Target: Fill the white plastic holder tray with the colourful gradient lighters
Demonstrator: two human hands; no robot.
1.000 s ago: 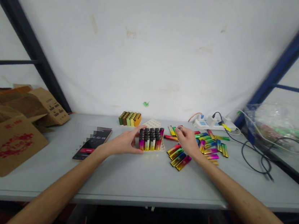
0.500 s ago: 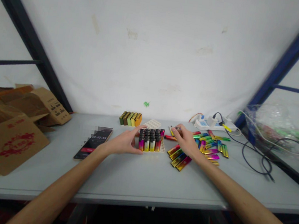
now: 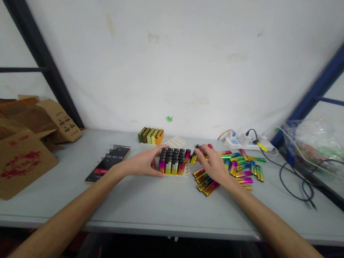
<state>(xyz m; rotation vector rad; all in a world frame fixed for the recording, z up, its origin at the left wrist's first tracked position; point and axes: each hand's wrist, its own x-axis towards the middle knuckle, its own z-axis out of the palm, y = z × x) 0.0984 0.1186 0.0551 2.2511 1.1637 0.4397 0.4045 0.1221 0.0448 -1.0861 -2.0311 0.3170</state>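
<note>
Rows of upright lighters (image 3: 172, 162) with black tops and pink, yellow and red bodies stand in a pale holed tray (image 3: 187, 171). My left hand (image 3: 145, 161) braces the left side of these rows, thumb at the front and fingers round the back corner. Just right of the tray, my right hand (image 3: 210, 161) pinches a yellow lighter (image 3: 194, 158) near its metal top, roughly upright. Several gold and red lighters (image 3: 205, 183) lie below that hand, and a loose pile of colourful lighters (image 3: 242, 167) spreads to its right.
Behind the rows are a second filled block of lighters (image 3: 150, 135) and a pale holed tray (image 3: 175, 142). A phone (image 3: 109, 165) lies left, near cardboard boxes (image 3: 30, 162). A power strip (image 3: 248, 143), black cables (image 3: 296, 192) and clear plastic bags (image 3: 317, 140) are at right.
My right hand has brought its lighter left and down towards the tray, and the lighter has turned from slanted to nearly upright. My left hand stays at the rows.
</note>
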